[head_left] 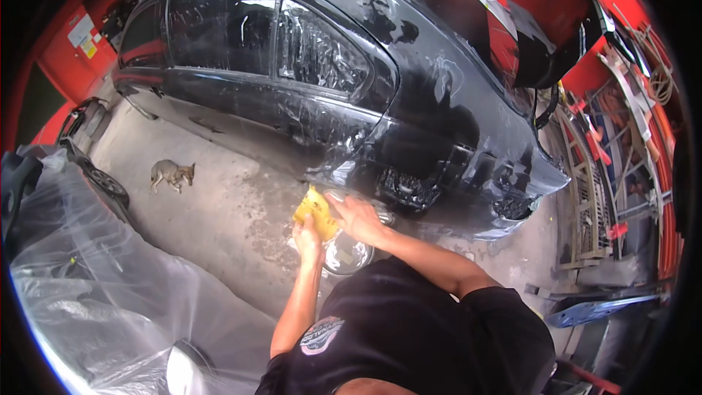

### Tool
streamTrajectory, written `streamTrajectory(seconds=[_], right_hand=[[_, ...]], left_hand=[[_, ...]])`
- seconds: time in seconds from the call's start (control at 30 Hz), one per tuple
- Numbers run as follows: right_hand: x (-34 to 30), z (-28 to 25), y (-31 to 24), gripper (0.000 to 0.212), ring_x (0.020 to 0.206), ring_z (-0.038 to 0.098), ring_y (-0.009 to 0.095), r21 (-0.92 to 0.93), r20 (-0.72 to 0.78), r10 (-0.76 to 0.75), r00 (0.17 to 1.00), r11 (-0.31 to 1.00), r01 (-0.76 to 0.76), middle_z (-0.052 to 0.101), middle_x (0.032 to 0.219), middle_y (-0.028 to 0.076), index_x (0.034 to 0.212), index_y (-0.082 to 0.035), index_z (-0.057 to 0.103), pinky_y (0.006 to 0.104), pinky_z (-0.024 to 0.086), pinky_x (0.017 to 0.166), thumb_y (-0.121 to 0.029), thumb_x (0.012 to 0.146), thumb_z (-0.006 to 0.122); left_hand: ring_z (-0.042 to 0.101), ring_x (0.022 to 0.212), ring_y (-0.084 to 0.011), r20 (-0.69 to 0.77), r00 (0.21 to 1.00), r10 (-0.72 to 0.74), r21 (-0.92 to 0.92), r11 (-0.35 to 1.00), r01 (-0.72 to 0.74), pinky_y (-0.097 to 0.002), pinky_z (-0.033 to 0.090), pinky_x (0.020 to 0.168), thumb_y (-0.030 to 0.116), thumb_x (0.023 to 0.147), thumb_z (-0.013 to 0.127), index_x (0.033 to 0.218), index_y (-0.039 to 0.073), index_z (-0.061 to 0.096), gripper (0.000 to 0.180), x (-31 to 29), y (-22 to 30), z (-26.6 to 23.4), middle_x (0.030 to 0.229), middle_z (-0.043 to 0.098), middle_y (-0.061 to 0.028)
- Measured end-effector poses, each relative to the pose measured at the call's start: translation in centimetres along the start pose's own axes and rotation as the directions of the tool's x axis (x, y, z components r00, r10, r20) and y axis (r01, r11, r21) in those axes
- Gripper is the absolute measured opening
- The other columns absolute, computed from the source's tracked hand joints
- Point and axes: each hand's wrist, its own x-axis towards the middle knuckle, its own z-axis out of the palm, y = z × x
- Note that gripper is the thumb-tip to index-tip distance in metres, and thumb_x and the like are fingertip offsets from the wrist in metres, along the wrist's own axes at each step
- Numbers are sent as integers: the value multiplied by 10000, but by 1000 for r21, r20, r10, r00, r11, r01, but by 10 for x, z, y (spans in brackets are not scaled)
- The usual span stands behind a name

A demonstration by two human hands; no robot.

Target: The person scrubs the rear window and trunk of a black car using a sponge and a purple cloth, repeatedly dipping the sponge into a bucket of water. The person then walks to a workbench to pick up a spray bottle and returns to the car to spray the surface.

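Pinched in my left hand [308, 238] is a creased yellow sheet of what looks like sandpaper [314, 212], with dark stains on it. My right hand [358, 218] meets the sheet's right edge, fingers stretched along it; the thumb is partly hidden. Just below both hands stands a round bucket [348, 257], its surface shining like water and partly covered by my shirt. Beyond the hands is a dark car [431, 124], wet and streaked with whitish residue on its windows and rear panel. Its rear end has the bumper off.
A small grey-brown dog [173, 175] is on the concrete floor [212, 212] at left. Clear plastic sheeting [124, 307] drapes another vehicle at lower left. Car parts and racks [585, 175] crowd the right side, with a blue panel [599, 311] low down.
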Motion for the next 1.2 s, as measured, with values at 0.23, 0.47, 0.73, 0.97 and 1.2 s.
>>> streamTrajectory(seconds=[0.23,0.47,0.73,0.97,1.2], right_hand=[[6,12,8,525,877,653,432,119,47,161,986,979,-165,649,1022,221,1432,-152,562,540,515,750,-420,983,613],[12,-9,-16,537,954,636,396,27,-38,84,996,996,-83,627,1038,190,1499,-201,503,516,495,818,-296,982,612],[7,-6,-6,717,958,625,367,-153,46,-268,962,950,272,596,1093,167,1577,-357,422,479,499,839,-196,922,664],[15,-38,4,583,1063,646,379,-141,351,-309,884,916,376,581,1227,234,1392,-170,544,493,551,850,-252,851,745],[15,-60,5,780,915,625,362,158,297,-169,940,979,126,573,1015,166,1598,-337,383,469,533,809,-199,903,708]], left_hand=[[688,1007,-217,58,998,24,16,1000,-25,-359,568,863,43,1019,564,1311,-40,600,305,-2,3,7,1193,696,-125],[692,991,-221,-19,1000,13,3,1000,-13,-378,579,830,55,1031,552,1297,-48,603,290,-4,0,5,1178,692,-134],[686,1104,-280,103,986,-127,-107,985,138,-439,572,955,215,1086,509,1317,-23,566,336,28,-18,-8,1251,678,-169],[672,1105,-239,152,984,-98,-20,995,102,-413,546,965,161,1003,657,1263,20,616,299,13,-14,14,1232,695,-129],[684,951,-208,38,993,-116,-161,979,121,-371,569,890,119,990,675,1172,33,637,205,24,9,33,1074,692,-67]])
